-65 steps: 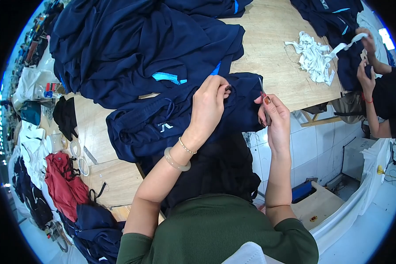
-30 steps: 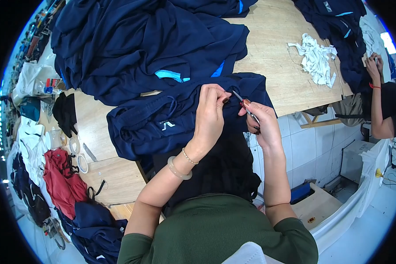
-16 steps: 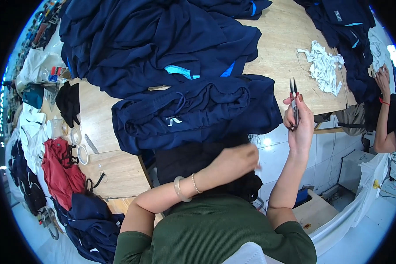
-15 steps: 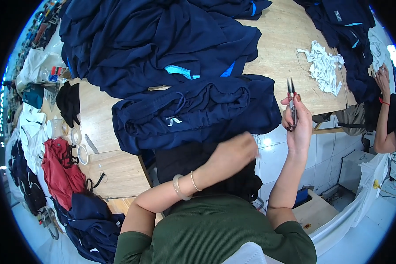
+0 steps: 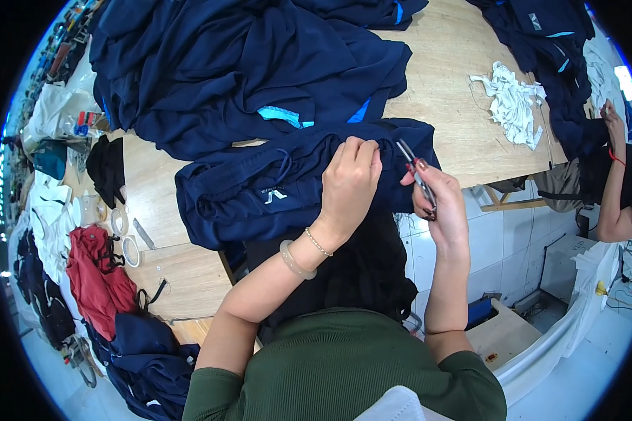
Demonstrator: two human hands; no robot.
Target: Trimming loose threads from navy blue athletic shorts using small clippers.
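Observation:
A pair of navy trousers lies bunched at the table's near edge, with a gathered waistband, a drawstring and a small white print. My left hand is over the right part of the waistband, its fingers closed in a pinch. What sits between those fingertips is too small to make out. My right hand grips a pair of thread snips just to the right of it. The blades point up and left, near the left fingertips and above the navy cloth.
A large heap of navy garments covers the table's far side. White cloth scraps lie at the right. Tape rolls, a metal blade and a red garment are on the left. Another person's arm shows at far right.
My left hand has moved up and forward onto the waistband and its fingers pinch. My right hand has brought the snips left, toward it, with the blades now tilted left.

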